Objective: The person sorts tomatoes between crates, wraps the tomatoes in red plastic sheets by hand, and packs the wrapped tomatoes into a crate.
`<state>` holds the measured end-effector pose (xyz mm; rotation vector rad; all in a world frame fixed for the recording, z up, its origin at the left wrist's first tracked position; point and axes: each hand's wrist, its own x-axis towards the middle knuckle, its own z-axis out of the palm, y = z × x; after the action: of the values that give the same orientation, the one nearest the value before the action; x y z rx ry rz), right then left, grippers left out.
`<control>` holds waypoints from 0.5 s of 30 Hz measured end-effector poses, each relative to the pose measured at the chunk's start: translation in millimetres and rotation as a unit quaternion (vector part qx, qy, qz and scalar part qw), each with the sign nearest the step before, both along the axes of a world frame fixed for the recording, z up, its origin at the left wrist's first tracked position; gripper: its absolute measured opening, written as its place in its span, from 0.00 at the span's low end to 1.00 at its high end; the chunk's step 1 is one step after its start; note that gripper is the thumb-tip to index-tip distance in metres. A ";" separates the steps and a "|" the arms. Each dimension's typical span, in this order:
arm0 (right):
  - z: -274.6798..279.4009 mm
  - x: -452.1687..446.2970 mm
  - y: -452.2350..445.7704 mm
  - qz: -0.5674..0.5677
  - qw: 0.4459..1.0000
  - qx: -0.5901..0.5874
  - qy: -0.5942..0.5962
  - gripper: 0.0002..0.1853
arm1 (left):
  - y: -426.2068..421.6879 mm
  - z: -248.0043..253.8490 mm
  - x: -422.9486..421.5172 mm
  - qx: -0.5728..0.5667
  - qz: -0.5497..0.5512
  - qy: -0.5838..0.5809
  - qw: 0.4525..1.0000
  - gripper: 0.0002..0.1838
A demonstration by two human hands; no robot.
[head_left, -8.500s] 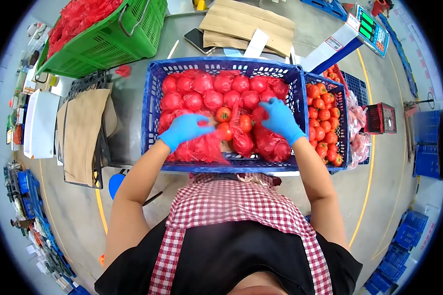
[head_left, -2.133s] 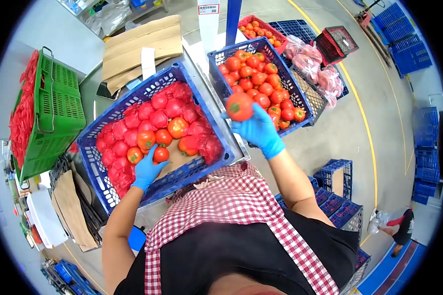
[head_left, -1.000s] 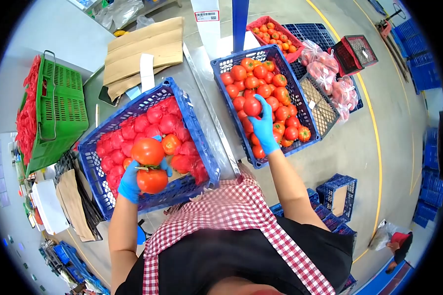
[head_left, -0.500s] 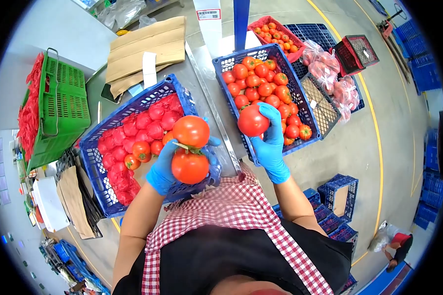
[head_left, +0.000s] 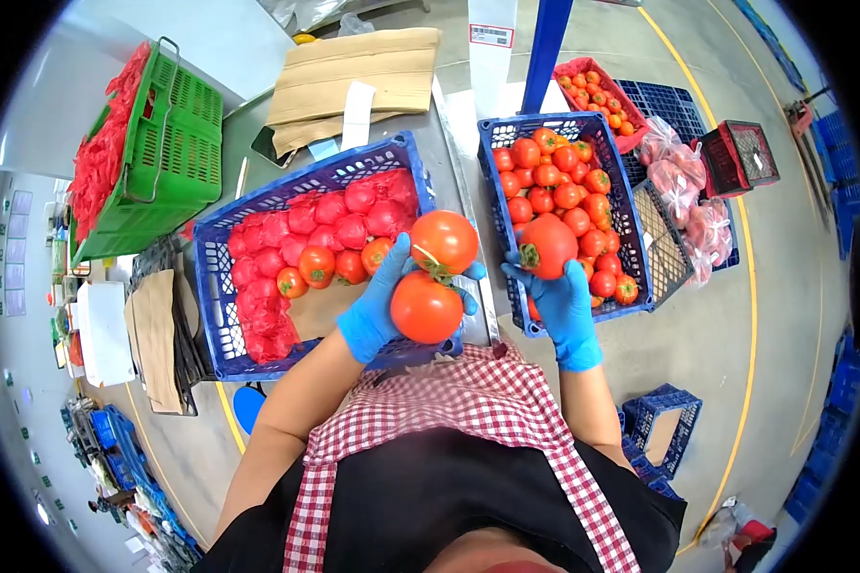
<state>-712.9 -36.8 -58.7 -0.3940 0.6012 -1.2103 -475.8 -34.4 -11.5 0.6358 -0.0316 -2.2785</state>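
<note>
In blue gloves, my left hand (head_left: pixel 380 304) is closed around two large red tomatoes (head_left: pixel 427 307), one above the other with their green stems between them. My right hand (head_left: pixel 566 310) grips a single tomato (head_left: pixel 550 244), its green stem end now facing left. Behind that hand stands a blue crate (head_left: pixel 643 229) filled with loose tomatoes (head_left: pixel 566 194). On my left, another blue crate (head_left: pixel 222 329) holds rows of tomatoes in red netting (head_left: pixel 296 218). Several unwrapped tomatoes (head_left: pixel 317 265) lie in it beside bare cardboard.
A green crate (head_left: pixel 186 129) with red netting stands far left. Cardboard sheets (head_left: pixel 354 76) and a phone (head_left: pixel 269 148) lie on the metal table. Beyond the right crate are a red crate of tomatoes (head_left: pixel 631 134) and bagged produce (head_left: pixel 678 181). A person (head_left: pixel 750 544) is at lower right.
The view has shifted, so the crates appear farther right. My right hand has turned its tomato so the stem end shows. My left hand keeps its two tomatoes, tilted slightly differently.
</note>
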 end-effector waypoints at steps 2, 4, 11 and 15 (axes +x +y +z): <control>-5.7 -3.9 -6.6 0.042 0.998 0.037 -0.036 0.35 | -0.4 0.0 -1.1 -0.030 0.006 0.027 0.999 0.43; -13.8 -4.2 -15.2 0.006 0.984 0.115 -0.134 0.35 | -0.1 5.8 -1.6 -0.033 0.025 -0.030 0.999 0.42; -18.0 -8.9 -26.4 -0.041 0.937 0.181 -0.296 0.35 | 2.5 -9.2 10.8 -0.028 0.044 0.034 0.998 0.40; -25.2 -6.1 -33.9 -0.072 0.952 0.160 -0.252 0.35 | 0.3 -14.3 14.5 0.000 0.048 0.040 0.998 0.39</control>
<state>-719.0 -70.8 -84.0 0.2367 0.3743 -1.2644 -461.4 -34.2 -25.9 0.5334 0.0374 -2.2101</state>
